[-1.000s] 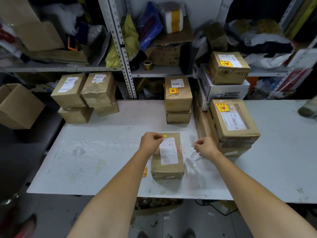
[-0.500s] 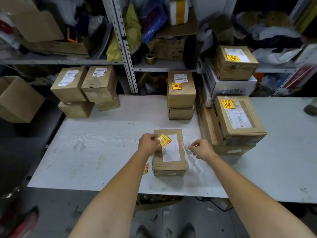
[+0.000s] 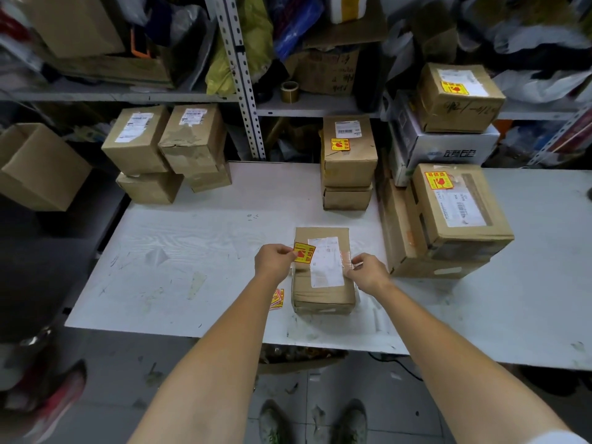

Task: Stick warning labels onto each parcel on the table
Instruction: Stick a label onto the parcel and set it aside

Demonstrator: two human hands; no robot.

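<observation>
A small brown parcel (image 3: 323, 294) with a white shipping label lies near the front edge of the white table (image 3: 198, 251). My left hand (image 3: 275, 261) pinches a yellow and red warning label (image 3: 304, 252) over the parcel's upper left corner. My right hand (image 3: 368, 271) rests on the parcel's right edge, fingers curled against it. More yellow labels (image 3: 277, 299) lie on the table left of the parcel. Labelled parcels stand behind (image 3: 348, 152) and to the right (image 3: 461, 213). Two stacked parcels at back left (image 3: 137, 139) (image 3: 193, 136) show only white shipping labels.
Metal shelves behind the table hold boxes, bags and a tape roll (image 3: 290, 91). An open carton (image 3: 38, 168) sits off the table's left end. Another labelled box (image 3: 458, 97) tops a white box at back right. My shoes (image 3: 314, 421) show on the floor.
My left hand has brought the warning label from edge-on to flat, down over the parcel's upper left corner. My right hand has moved left onto the parcel's right edge.
</observation>
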